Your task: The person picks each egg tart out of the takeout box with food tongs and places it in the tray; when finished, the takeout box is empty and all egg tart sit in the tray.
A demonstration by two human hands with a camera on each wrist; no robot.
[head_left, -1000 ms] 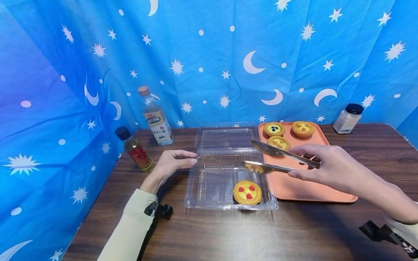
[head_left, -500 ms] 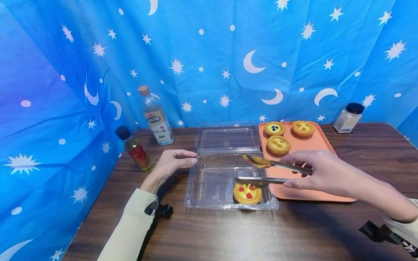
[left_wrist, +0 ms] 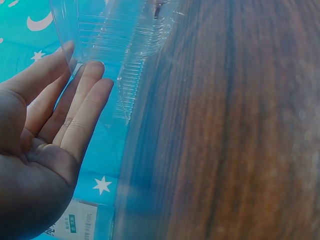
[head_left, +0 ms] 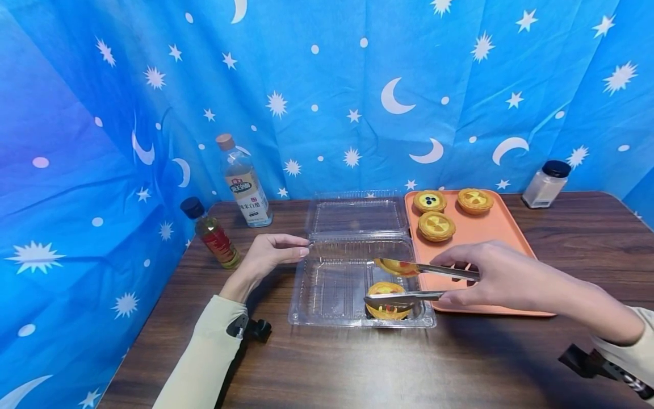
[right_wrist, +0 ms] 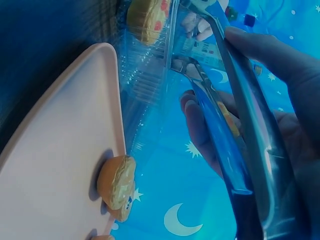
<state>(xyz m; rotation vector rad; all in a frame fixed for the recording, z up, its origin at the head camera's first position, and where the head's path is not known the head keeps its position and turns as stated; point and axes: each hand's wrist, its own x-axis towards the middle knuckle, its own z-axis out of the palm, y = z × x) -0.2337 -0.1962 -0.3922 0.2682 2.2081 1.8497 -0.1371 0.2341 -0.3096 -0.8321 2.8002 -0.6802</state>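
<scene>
A clear plastic box (head_left: 327,292) lies with its lid (head_left: 357,218) folded back. My left hand (head_left: 273,255) pinches the box's left edge between thumb and forefinger; the left wrist view shows the other fingers extended beside the clear plastic (left_wrist: 100,40). In my right hand (head_left: 503,278) are metal tongs (head_left: 409,296), their arms spread. Inside the box, at its front right, sits a tart with red spots (head_left: 388,313). One tong arm passes over this tart and partly hides it; the other hovers behind it. The right wrist view shows the tart (right_wrist: 145,22) beyond the tongs (right_wrist: 255,110).
To the right, an orange tray (head_left: 485,227) carries a tart with dark dots (head_left: 429,201) and two yellow-topped tarts (head_left: 436,226). A clear bottle (head_left: 250,193) and a dark-capped bottle (head_left: 217,238) stand at the left. A black-lidded jar (head_left: 545,184) is at the far right.
My right hand has brought the tongs left and toward the front, from beside the tray tarts to over the red-spotted tart. My left hand has stayed on the box edge.
</scene>
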